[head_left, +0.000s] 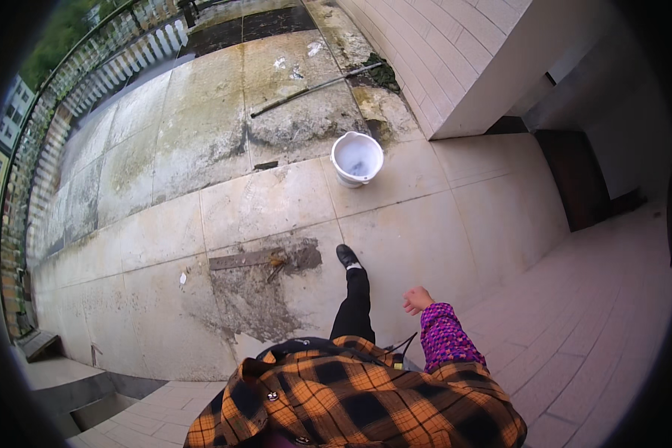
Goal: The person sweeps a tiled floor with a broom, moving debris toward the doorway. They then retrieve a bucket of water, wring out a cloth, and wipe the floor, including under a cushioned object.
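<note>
My right hand [417, 301] hangs beside my body, below a purple patterned sleeve [452, 339]. Its fingers are loosely curled, and nothing shows in them. My left hand is out of view. Ahead of me a white plastic bucket [347, 180] stands upright on the tiled floor [395, 241], with whitish, foamy liquid [358, 157] inside. Beyond it lies a long-handled mop, its pole [313, 88] slanting across the tiles and its dark green head [385, 77] against the wall's base. Neither hand touches bucket or mop.
Broken, dirt-stained paving [252, 305] with a loose strip [238, 260] lies left of my shoe [346, 256]. A white balustrade [129, 59] edges the left side. A tiled wall corner [442, 120] juts in at right, near a dark reddish-brown panel [574, 179]. Step-like ledges [98, 392] are lower left.
</note>
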`<action>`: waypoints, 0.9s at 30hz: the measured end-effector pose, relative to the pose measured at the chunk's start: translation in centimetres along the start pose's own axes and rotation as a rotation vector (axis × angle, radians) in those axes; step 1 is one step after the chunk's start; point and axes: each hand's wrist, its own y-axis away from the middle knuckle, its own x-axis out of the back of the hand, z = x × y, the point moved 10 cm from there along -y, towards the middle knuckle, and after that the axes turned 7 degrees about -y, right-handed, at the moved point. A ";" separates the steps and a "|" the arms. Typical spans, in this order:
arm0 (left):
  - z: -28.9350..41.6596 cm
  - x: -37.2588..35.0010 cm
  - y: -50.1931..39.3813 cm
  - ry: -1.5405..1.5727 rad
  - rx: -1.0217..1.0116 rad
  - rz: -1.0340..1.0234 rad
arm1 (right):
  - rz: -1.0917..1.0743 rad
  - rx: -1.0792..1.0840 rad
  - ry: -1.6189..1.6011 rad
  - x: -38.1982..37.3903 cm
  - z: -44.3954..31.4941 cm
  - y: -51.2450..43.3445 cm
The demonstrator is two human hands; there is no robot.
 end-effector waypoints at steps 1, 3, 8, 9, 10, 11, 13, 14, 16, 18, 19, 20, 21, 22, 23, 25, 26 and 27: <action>2.6 0.5 -1.8 0.000 0.033 -0.008 | 0.005 -0.051 -0.026 1.4 -2.6 -4.6; 7.2 1.1 -4.9 -0.001 0.117 -0.037 | -0.004 -0.073 -0.144 3.4 -8.5 -14.6; 15.6 0.6 -9.9 0.012 0.317 -0.153 | 0.051 -0.098 -0.496 5.0 -18.5 -36.5; 16.7 0.4 -10.7 0.011 0.349 -0.168 | 0.102 -0.094 -0.534 5.7 -20.4 -40.6; 17.6 0.2 -11.3 0.016 0.381 -0.183 | 0.115 -0.056 -0.567 6.3 -22.7 -44.2; 18.2 0.0 -11.7 0.016 0.412 -0.198 | 0.151 -0.032 -0.599 6.9 -24.6 -47.6; 19.1 -0.5 -12.2 0.014 0.472 -0.222 | 0.227 -0.004 -0.571 8.7 -29.0 -54.2; 19.3 -0.5 -12.7 0.012 0.497 -0.230 | 0.249 0.056 -0.573 9.9 -31.3 -56.9; 19.5 -1.0 -12.3 0.024 0.561 -0.249 | 0.293 0.360 -0.675 13.0 -37.6 -61.2; 19.7 -1.5 -11.6 0.032 0.607 -0.265 | 0.359 0.297 -0.838 15.2 -39.4 -64.5; 19.8 -1.9 -11.1 0.040 0.633 -0.271 | 0.383 0.253 -0.740 15.8 -40.3 -65.6; 20.0 -2.3 -10.6 0.047 0.653 -0.280 | 0.347 0.274 -0.646 16.3 -41.6 -66.3; 20.2 -2.9 -10.2 0.058 0.668 -0.290 | 0.388 0.229 -0.566 16.9 -42.2 -66.9; 20.3 -3.2 -9.8 0.061 0.680 -0.294 | 0.394 0.229 -0.501 17.2 -43.4 -67.3; 20.4 -3.8 -9.3 0.072 0.694 -0.297 | 0.443 0.169 -0.461 17.6 -43.6 -67.3; 20.2 -5.0 -8.5 0.084 0.711 -0.305 | 0.338 0.447 -0.391 16.9 -48.1 -66.6; 19.9 -5.5 -8.0 0.091 0.721 -0.311 | 0.316 0.507 -0.365 16.6 -49.4 -66.0; 19.5 -6.1 -7.3 0.097 0.726 -0.316 | 0.303 0.587 -0.228 16.0 -50.9 -64.9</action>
